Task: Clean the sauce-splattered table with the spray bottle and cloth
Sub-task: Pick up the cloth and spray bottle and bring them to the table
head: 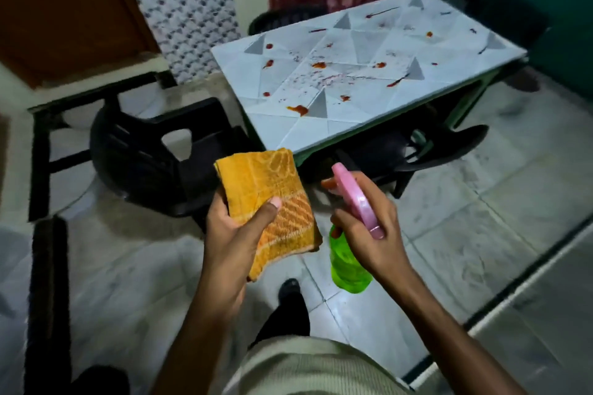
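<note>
The left hand (236,228) grips a folded orange cloth (269,205), thumb pressed on top. The right hand (369,228) curls round a green spray bottle (348,263) with a pink head. Both hang over the floor, near the sauce-spotted worktop (362,80) ahead.

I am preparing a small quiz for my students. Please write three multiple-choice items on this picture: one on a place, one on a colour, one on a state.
1. Where is the cloth? A) on a chair B) in the left hand C) on the floor
2. What colour is the body of the spray bottle? A) blue B) white C) green
3. In what state is the table? A) splattered with sauce B) wiped clean C) covered with plates

Answers: 1 B, the left hand grips the folded cloth. 2 C, the right hand holds a green body under a pink head. 3 A, red spots lie across its top.
</note>
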### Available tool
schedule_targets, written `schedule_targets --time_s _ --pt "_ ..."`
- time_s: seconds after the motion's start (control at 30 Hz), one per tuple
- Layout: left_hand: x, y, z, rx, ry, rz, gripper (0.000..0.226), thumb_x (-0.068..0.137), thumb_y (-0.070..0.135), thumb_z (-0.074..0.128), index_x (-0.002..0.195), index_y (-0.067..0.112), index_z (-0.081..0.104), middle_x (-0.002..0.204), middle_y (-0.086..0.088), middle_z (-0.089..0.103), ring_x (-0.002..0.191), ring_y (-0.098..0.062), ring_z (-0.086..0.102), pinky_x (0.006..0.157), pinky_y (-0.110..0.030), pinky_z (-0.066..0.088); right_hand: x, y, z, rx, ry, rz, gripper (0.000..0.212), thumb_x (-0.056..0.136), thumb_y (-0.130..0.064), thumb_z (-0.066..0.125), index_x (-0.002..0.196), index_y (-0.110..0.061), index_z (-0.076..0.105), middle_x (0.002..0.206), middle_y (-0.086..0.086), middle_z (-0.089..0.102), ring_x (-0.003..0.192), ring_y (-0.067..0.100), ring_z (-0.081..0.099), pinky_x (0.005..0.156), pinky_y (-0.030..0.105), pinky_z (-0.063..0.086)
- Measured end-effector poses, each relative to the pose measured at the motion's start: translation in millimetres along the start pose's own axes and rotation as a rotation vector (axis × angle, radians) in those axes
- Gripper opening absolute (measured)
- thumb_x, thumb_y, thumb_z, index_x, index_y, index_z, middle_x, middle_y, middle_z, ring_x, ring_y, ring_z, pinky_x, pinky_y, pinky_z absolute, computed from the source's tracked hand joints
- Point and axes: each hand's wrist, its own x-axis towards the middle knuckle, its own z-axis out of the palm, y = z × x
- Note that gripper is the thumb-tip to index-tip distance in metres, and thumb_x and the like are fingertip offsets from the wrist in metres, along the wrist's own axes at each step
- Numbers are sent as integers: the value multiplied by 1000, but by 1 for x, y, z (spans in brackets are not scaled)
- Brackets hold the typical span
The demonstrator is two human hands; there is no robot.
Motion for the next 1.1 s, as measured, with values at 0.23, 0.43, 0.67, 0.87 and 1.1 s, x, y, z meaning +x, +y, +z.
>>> schedule_targets --time_s 0.23,0.43,0.67,0.87,1.1 --pt "116 1 130 16 -199 3 39 83 4 73 118 15 59 99 -3 76 89 -18 74 65 -25 58 113 36 -80 14 179 -27 49 74 -11 59 113 -40 66 98 5 71 83 28 67 67 55 54" --pt "206 -6 231 78 -304 -38 38 82 6 75 115 20 61 100 0 76 92 -19 74 69 -29 60 198 66 -145 -51 311 33 54 73 -19 57 114 -54 63 107 0 74 96 24 70 75 58 56" --pt "265 -20 350 217 -407 -33 43 81 12 77 120 20 61 101 1 75 91 -16 73 72 -32 61 261 105 -233 -74 435 95 60 75 -7 58 118 -49 62 108 0 74 87 28 71 66 56 58" --pt "286 -35 465 369 -435 -10 58 60 43 84 111 30 62 101 7 72 89 -15 71 76 -37 58 297 141 -336 -113 489 101 55 80 -10 59 122 -44 61 111 -3 74 86 31 70 69 58 56" --pt "276 -62 640 291 -436 -3 46 78 25 81 116 35 57 99 20 66 82 4 66 60 -9 50 344 187 -498 -32 489 200 62 76 -4 57 128 -37 62 114 -9 75 68 30 67 65 56 59"
